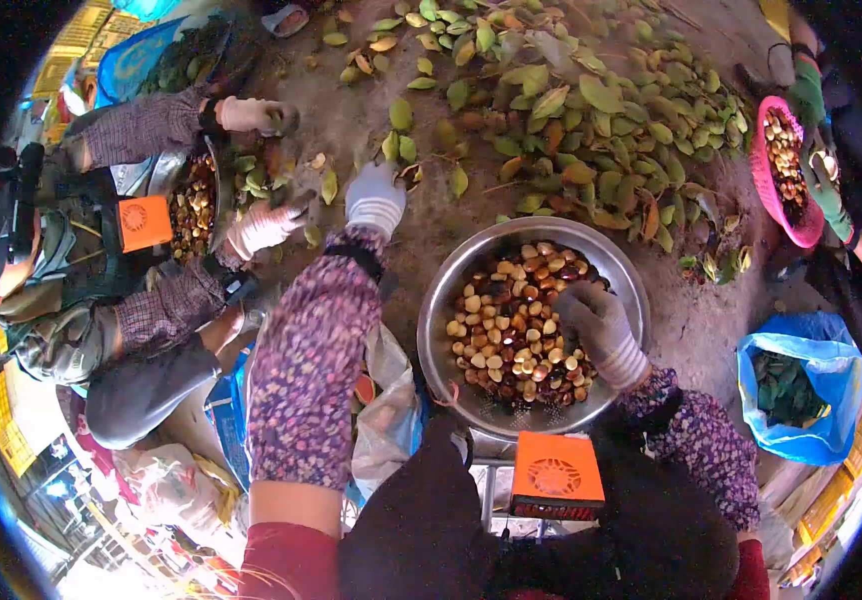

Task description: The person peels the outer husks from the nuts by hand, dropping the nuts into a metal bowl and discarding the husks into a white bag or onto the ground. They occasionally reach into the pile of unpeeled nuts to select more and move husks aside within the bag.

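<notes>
My left hand [376, 200], in a pale knitted glove, reaches down to the dirt floor at the near edge of the husk pile. Its fingers are bent under and mostly hidden; green husks [408, 150] lie right at the fingertips. Over the right side of a wide metal bowl [433, 330] is my right hand [601, 330], in a grey glove, its fingers curled down close to the nuts. What they hold, if anything, is hidden. Round brown and cream nuts [516, 320] fill much of the bowl, which sits in front of my knees.
A heap of green and brown leaf-like husks [601, 150] spreads ahead. At left, a co-worker's gloved hands [261, 228] work near another bowl of nuts [194, 210]. Another person's green glove [831, 190] is at a pink basket [803, 235]. A blue sack [761, 400] stands right; an orange box [557, 470] near me.
</notes>
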The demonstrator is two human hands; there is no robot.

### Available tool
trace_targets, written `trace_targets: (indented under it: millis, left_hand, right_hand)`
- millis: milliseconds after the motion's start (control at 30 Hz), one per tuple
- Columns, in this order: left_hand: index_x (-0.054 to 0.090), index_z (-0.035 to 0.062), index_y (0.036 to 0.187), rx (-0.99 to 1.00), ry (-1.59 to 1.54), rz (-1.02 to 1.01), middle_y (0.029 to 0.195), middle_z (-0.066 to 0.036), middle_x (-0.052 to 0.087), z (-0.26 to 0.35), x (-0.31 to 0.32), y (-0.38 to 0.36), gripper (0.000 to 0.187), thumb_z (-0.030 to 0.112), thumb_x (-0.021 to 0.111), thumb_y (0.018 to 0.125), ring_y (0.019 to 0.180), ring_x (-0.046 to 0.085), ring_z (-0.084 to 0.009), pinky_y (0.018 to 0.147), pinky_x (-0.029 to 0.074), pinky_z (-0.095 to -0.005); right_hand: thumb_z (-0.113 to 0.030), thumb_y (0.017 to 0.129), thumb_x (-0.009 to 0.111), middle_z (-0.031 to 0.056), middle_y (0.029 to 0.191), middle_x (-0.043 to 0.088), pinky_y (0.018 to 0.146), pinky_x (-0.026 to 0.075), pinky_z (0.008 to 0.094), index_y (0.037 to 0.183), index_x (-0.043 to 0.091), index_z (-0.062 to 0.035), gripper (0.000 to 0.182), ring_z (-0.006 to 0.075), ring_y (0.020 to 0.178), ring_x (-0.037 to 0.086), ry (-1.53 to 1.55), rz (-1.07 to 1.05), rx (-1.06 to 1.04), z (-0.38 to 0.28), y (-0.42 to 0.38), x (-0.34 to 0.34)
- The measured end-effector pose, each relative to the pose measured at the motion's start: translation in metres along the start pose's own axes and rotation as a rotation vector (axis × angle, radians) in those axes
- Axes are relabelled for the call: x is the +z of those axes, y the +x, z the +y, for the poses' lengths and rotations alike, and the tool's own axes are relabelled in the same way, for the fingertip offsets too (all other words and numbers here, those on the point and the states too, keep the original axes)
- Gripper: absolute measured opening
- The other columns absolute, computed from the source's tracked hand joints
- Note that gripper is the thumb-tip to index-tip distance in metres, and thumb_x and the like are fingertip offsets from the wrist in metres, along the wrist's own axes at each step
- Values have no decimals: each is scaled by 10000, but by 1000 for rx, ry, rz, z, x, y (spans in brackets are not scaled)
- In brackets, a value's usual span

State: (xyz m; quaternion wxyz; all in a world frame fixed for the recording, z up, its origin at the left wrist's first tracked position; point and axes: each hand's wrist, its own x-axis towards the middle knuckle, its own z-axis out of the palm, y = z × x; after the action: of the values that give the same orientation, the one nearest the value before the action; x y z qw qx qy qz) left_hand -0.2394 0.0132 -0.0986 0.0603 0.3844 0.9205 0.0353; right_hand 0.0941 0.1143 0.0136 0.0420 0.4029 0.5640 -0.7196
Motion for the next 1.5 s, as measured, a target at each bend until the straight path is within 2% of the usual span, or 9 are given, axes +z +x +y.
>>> trace_targets:
  millis: [167, 600, 833, 933, 1100, 1200, 1267, 1400, 1500]
  left_hand:
    - [616, 61, 944, 46, -412, -32, 853, -178, 642, 71, -84, -70, 261, 239, 604, 754, 817, 608, -355, 761, 484, -401]
    - [583, 40, 1055, 192, -427, -542, 788, -232, 614, 114, -114, -178, 400, 262, 623, 725, 782, 607, -387, 699, 498, -437]
    - [589, 21, 997, 143, -521, -526, 799, -212, 615, 84, -118, -204, 320, 210, 618, 740, 779, 607, -370, 691, 498, -409]
    - [610, 35, 839, -167, -137, -586, 783, -190, 617, 23, -133, -204, 241, 267, 597, 777, 762, 609, -357, 656, 485, -421]
    - [629, 43, 817, 274, 515, -453, 801, -194, 624, -103, -91, -304, 308, 336, 541, 786, 743, 613, -345, 691, 474, -447]
    - [650, 56, 876, 345, 531, -581, 867, -204, 637, -78, -121, -308, 291, 302, 521, 790, 794, 621, -354, 745, 476, -461]
    - [655, 44, 916, 148, 302, -1355, 905, -205, 641, -44, -146, -253, 319, 307, 533, 781, 826, 627, -353, 762, 488, -451]
    - [599, 50, 922, 151, 265, -554, 852, -157, 634, -20, -110, -158, 236, 236, 561, 781, 818, 628, -338, 678, 508, -434]
    - [594, 56, 943, 10, 358, -434, 932, -166, 620, -36, -30, -102, 234, 227, 577, 783, 856, 622, -335, 717, 509, -418]
  right_hand:
    - [-176, 828, 618, 73, 960, 579, 775, 445, 270, 1072, 527, 13, 321, 149, 852, 547, -180, 114, -480, -12, 23, 9]
    - [-87, 678, 596, 179, 869, 597, 670, 508, 410, 935, 504, -25, 280, 341, 825, 613, -1081, -148, -419, 14, 4, 45]
    - [-112, 794, 563, 203, 889, 619, 692, 497, 408, 996, 523, -3, 232, 374, 812, 608, -579, -177, -367, 27, 3, 40]
    - [-164, 838, 566, 240, 921, 599, 753, 473, 388, 1065, 528, 3, 284, 377, 878, 589, -344, -56, -257, 35, 12, 11]
    - [-57, 782, 566, 182, 865, 580, 720, 456, 354, 939, 564, -15, 163, 308, 822, 575, -694, 230, -467, 76, 17, -27]
    - [-160, 748, 616, 214, 950, 562, 766, 456, 421, 943, 568, -31, 239, 399, 895, 545, -677, 66, -354, 91, 11, -34]
    - [-153, 748, 615, 209, 935, 568, 764, 459, 416, 922, 575, -38, 213, 399, 879, 549, -726, 108, -345, 100, 11, -36]
    - [-95, 747, 601, 191, 882, 596, 755, 471, 386, 876, 592, -44, 139, 381, 842, 575, -713, 148, -306, 84, 8, -26]
    - [-75, 758, 589, 185, 883, 607, 757, 473, 377, 899, 597, -36, 147, 363, 849, 587, -656, 120, -313, 83, 12, -29]
